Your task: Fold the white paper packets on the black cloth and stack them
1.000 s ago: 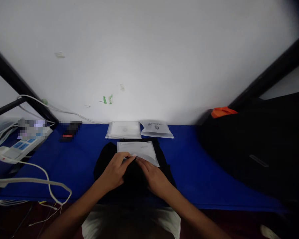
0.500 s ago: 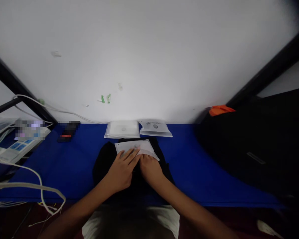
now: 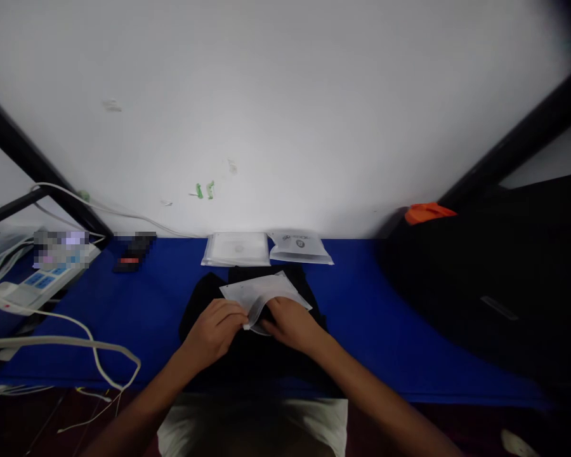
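A translucent white zip bag [image 3: 254,289] lies over black cloth [image 3: 202,295] on the blue surface, its mouth gaping toward me. My left hand [image 3: 216,330] pinches the bag's near left corner, beside a small white slider. The fingers of my right hand [image 3: 290,322] reach into the bag's opening; their tips are hidden inside, so whether they grip anything does not show. Behind the cloth lie a flat, filled white bag [image 3: 238,248] and another translucent bag [image 3: 301,246] with dark print.
A white power strip [image 3: 42,282] with cables [image 3: 76,341] is at the left, near a dark object with a red band [image 3: 129,260]. A large black bag [image 3: 457,279] with an orange piece [image 3: 428,212] fills the right. A white wall [image 3: 285,127] stands behind.
My left hand has moved from lying on top of the bag to its near left corner and closed there. The bag's mouth has opened wider, with my right hand's fingers inside.
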The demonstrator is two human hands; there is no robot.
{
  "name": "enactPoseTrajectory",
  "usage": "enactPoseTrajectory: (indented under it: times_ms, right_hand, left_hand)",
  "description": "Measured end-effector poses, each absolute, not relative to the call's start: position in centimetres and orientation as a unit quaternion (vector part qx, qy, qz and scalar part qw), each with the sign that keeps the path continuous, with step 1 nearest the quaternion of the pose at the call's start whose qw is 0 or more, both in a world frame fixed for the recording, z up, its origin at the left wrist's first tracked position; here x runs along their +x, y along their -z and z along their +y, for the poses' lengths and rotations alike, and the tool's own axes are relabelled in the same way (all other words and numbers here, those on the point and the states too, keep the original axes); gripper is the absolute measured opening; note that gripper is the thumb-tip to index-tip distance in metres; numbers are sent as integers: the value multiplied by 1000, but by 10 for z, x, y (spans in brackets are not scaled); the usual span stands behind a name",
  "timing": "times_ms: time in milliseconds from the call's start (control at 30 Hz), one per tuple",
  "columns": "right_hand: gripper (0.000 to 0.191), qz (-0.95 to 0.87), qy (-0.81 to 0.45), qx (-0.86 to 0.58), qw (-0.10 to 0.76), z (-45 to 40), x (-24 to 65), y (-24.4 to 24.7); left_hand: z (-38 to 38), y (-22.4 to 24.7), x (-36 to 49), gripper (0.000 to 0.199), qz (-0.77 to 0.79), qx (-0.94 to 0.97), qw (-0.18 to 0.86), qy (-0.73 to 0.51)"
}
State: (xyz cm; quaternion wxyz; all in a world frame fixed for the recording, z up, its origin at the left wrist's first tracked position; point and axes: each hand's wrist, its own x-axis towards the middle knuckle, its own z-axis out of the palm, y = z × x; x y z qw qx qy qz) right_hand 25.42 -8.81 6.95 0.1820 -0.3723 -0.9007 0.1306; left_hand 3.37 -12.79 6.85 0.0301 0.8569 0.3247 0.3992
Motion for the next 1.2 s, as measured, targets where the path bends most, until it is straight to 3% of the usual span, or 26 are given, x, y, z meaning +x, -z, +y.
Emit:
enactPoseTrajectory:
  times_ms: [133, 267, 333, 733, 933, 1067, 1200]
  right_hand:
    - [33, -881, -10, -229, 413, -101, 251, -85]
    - [9, -870, 81, -179, 452, -107, 235, -91]
    - [9, -868, 86, -188, 452, -107, 230, -89]
    - [10, -870, 162, -267, 380, -67, 292, -81]
    - [13, -895, -1, -312, 319, -67, 322, -80]
    - [50, -932, -85, -271, 225, -82, 300, -92]
    - [40, -953, -67, -234, 180, -81, 282, -101]
  left_hand:
    - [-128, -74, 37, 19, 315, 832, 36, -455]
    - [-129, -76, 49, 17, 302, 812, 34, -498]
    - [-130, -75, 54, 17, 318, 793, 44, -518]
    - [-137, -84, 34, 16, 360, 733, 3, -577]
    - [-143, -82, 36, 15, 354, 716, 94, -594]
    - [-148, -82, 49, 15, 289, 752, 155, -572]
    - [-148, -88, 46, 16, 306, 762, 128, -557]
